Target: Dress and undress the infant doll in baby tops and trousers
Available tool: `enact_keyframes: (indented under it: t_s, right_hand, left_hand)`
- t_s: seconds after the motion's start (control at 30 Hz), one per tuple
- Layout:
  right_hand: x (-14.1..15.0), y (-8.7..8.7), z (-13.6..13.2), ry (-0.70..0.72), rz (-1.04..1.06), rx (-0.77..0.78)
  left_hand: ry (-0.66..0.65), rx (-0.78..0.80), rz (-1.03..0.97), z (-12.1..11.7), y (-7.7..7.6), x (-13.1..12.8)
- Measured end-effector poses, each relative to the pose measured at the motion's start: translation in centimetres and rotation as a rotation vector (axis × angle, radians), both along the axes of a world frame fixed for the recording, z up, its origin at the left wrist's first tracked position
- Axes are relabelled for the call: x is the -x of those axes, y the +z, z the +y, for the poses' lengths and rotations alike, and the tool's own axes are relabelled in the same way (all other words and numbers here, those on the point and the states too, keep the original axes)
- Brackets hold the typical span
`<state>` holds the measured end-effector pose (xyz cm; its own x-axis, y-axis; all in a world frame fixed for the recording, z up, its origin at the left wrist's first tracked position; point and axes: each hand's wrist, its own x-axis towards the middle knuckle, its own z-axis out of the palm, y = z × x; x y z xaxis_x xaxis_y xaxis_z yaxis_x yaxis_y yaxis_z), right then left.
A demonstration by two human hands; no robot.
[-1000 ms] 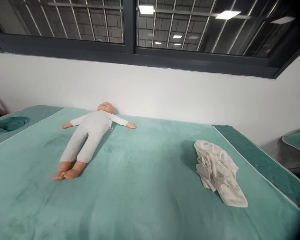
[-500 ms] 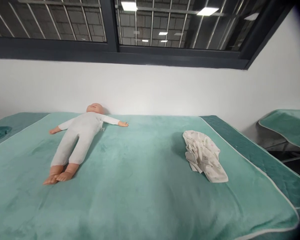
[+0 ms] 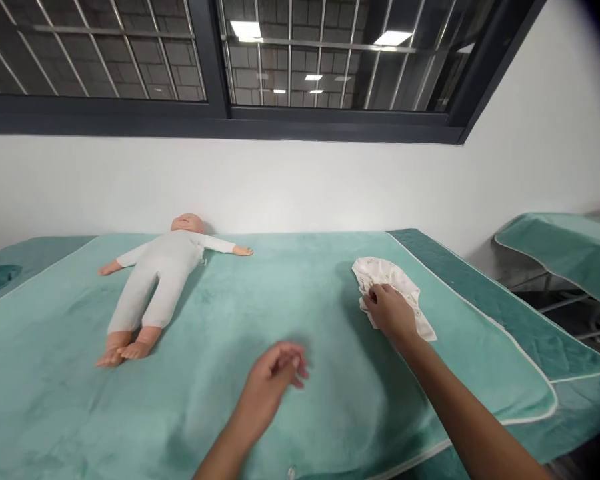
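Observation:
A crumpled white cloth [image 3: 384, 270] with small prints lies on the right part of the green bed cover [image 3: 220, 400]. My right hand [image 3: 391, 311] is over the cloth, fingers curled together at its left side and hiding part of it. My left hand [image 3: 275, 373] hovers above the middle of the cover, slightly blurred, its fingers loosely bent and holding nothing. On the left a baby doll [image 3: 165, 263] in a white suit lies face up, arms spread, head toward the wall; neither hand touches it.
A white wall [image 3: 290, 187] rises behind the bed, below a dark-framed window [image 3: 340, 123] with metal bars outside. At the right stands another green-covered surface [image 3: 565, 250] with metal legs under it. A darker green quilted layer [image 3: 485, 300] shows along the bed's right side.
Both hands have come into view from below, the right one reaching the printed cloth. The camera view has shifted slightly. The doll lies as before.

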<state>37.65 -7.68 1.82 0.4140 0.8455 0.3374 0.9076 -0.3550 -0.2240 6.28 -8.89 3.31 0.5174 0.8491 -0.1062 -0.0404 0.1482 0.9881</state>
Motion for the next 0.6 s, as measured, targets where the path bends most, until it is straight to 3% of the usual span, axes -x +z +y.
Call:
enact_keyframes:
  t_s: [0.07, 0.13, 0.27, 0.37, 0.47, 0.6]
  right_hand:
    - [-0.1, -0.2, 0.0, 0.068, 0.169, -0.109]
    - [-0.2, 0.5, -0.2, 0.091, 0.493, -0.238]
    - [-0.1, 3.8, -0.4, 0.166, 1.252, -0.475]
    - [0.7, 6.6, 0.1, 0.309, 1.499, -0.564]
    - [3.2, 9.1, 1.1, 0.512, 1.634, -0.521]
    - [9.2, 11.1, 1.8, 0.785, 1.764, -0.235]
  left_hand:
    - [0.112, 0.051, -0.089, 2.3, 0.7, -0.6]
    - [0.192, 0.135, -0.171, 4.3, 0.4, -0.9]
    - [0.21, 0.281, -0.395, 6.5, -1.4, -0.6]
    - [0.169, 0.305, -0.476, 6.7, -2.1, -0.1]
    - [0.113, 0.282, -0.456, 6.3, -2.0, 0.1]
    - [0.066, 0.237, -0.453, 6.0, -1.9, 0.0]
